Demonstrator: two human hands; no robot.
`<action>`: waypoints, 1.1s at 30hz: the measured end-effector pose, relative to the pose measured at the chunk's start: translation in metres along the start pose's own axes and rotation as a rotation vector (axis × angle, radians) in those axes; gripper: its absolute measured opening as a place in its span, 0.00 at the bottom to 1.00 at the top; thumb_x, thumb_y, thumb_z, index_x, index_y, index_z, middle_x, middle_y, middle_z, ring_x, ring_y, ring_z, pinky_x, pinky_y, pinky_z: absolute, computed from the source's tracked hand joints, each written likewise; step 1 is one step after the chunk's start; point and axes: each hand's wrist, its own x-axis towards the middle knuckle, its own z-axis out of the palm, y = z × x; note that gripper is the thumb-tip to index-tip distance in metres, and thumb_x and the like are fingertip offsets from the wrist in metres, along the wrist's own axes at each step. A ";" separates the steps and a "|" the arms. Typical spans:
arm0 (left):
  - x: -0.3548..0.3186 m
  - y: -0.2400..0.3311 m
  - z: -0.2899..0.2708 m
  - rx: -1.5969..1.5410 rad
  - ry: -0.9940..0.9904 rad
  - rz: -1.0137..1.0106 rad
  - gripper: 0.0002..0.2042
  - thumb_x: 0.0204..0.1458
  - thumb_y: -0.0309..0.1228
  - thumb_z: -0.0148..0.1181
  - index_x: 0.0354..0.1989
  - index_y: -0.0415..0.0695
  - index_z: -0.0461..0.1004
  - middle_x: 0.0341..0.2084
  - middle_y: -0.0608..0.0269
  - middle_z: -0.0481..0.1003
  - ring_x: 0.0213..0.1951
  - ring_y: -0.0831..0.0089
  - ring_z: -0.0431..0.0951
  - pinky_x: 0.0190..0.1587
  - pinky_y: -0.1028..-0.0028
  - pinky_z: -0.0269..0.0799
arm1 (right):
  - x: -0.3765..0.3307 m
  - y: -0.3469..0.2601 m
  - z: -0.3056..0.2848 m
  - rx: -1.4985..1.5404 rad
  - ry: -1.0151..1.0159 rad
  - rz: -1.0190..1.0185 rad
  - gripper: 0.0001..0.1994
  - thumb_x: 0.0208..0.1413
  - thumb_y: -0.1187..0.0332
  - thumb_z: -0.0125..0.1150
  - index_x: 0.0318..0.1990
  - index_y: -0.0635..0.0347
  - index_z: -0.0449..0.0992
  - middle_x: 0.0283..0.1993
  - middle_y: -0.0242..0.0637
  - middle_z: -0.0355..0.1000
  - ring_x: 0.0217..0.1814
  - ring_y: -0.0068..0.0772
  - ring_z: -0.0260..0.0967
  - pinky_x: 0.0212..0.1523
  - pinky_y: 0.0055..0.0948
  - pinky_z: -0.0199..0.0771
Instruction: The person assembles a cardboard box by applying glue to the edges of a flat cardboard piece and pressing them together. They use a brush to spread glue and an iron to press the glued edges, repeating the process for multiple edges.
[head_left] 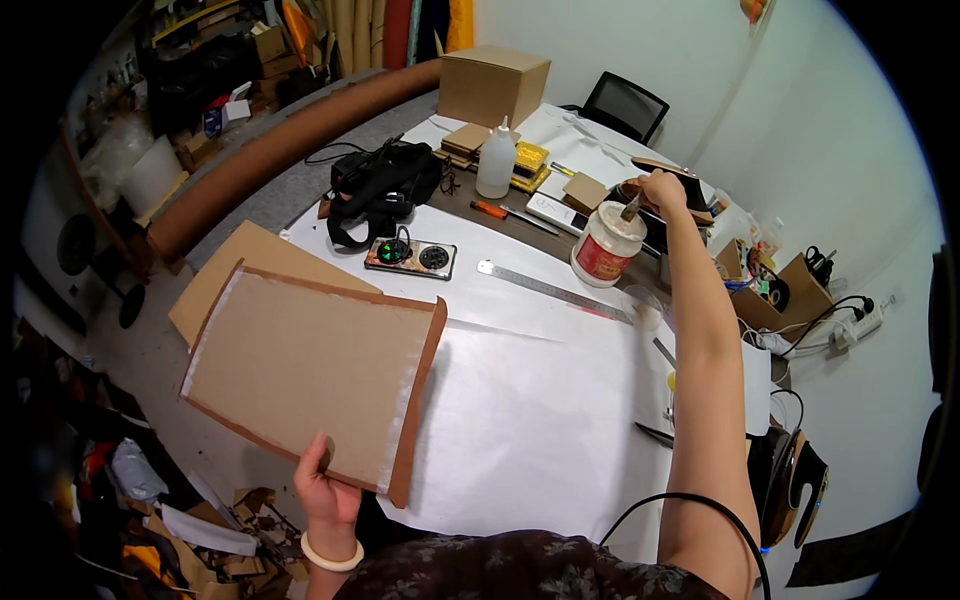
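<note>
My left hand (328, 492) grips the lower edge of a greyish-brown board (310, 375), thumb on top. Brown covering material is folded along the board's edges, with whitish strips down its left and right sides. The board is tilted at the table's left side, over a plain tan cardboard sheet (240, 245). Out at the far right, my right hand (660, 192) is closed on a brush (631, 208), whose lower end is in the mouth of a white jar with a red label (604, 248). The bristles are hidden inside the jar.
A steel ruler (545, 288) lies beside the jar on white paper (520, 410). Behind are a squeeze bottle (496, 162), an orange-handled cutter (490, 210), a black bag (390, 185) and a cardboard box (495, 85). An iron (800, 490) stands at right; a black cable (700, 503) crosses my right arm.
</note>
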 end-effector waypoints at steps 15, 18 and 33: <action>0.003 -0.003 0.010 0.255 0.061 0.094 0.26 0.56 0.20 0.56 0.64 0.36 0.58 0.57 0.53 0.67 0.57 0.62 0.70 0.59 0.63 0.68 | -0.042 -0.012 -0.036 0.036 0.258 -0.265 0.17 0.52 0.55 0.56 0.35 0.60 0.81 0.32 0.48 0.79 0.39 0.49 0.77 0.43 0.41 0.75; 0.005 -0.005 0.013 0.262 0.048 0.123 0.26 0.56 0.20 0.56 0.64 0.36 0.58 0.57 0.53 0.67 0.57 0.61 0.70 0.60 0.62 0.68 | -0.016 -0.011 -0.022 -0.055 0.013 -0.291 0.16 0.52 0.56 0.57 0.34 0.62 0.80 0.33 0.49 0.78 0.38 0.48 0.77 0.41 0.40 0.74; 0.007 -0.008 0.008 0.221 0.056 0.100 0.27 0.55 0.18 0.57 0.64 0.38 0.59 0.57 0.54 0.67 0.58 0.63 0.69 0.59 0.64 0.67 | -0.008 -0.039 -0.033 -0.144 -0.281 -0.189 0.17 0.51 0.58 0.60 0.29 0.68 0.78 0.28 0.44 0.76 0.28 0.40 0.75 0.32 0.39 0.75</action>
